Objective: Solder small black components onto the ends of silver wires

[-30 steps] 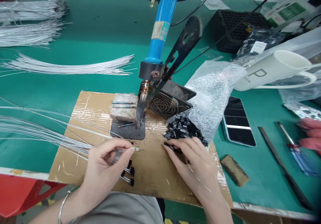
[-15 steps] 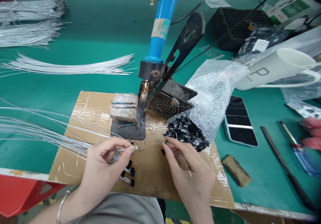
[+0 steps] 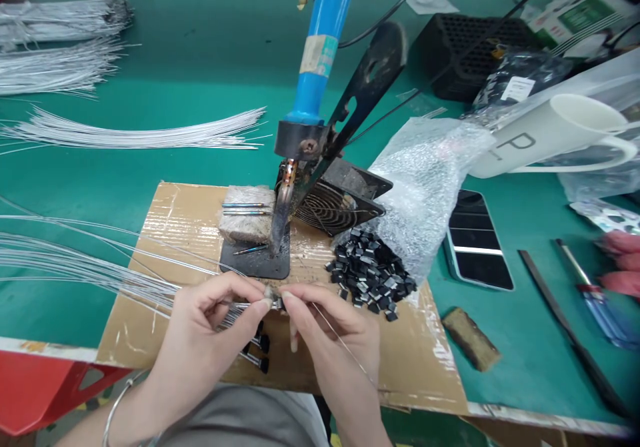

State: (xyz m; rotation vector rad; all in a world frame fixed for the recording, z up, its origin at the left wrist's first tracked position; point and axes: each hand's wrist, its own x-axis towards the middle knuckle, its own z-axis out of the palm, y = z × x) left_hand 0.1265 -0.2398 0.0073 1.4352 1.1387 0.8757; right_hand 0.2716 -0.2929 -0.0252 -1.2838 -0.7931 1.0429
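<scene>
My left hand (image 3: 215, 327) pinches the end of a thin wire that carries a small metal connector (image 3: 275, 303). Fingertips of my right hand (image 3: 335, 340) meet it there, pinched on a small black piece mostly hidden between them. A thin solder-like wire (image 3: 350, 353) runs across my right palm. Below my left fingers lie finished-looking wire ends with black caps (image 3: 263, 365). Just above the hands is the angled tip of a blue-handled soldering iron (image 3: 283, 217). A pile of small black caps (image 3: 373, 270) sits on the cardboard (image 3: 410, 367) to the right.
Bundles of white wires (image 3: 140, 139) lie at the left. Behind the iron is a black fan (image 3: 330, 207). Bubble wrap (image 3: 415, 173), a mug (image 3: 555, 137), a phone (image 3: 477, 240), a brown block (image 3: 471, 339), a dark flat tool (image 3: 565, 327) and a screwdriver (image 3: 595, 307) occupy the right.
My right hand has moved left from the pile of black caps to the connector at my left fingertips. My left hand has stayed nearly in place.
</scene>
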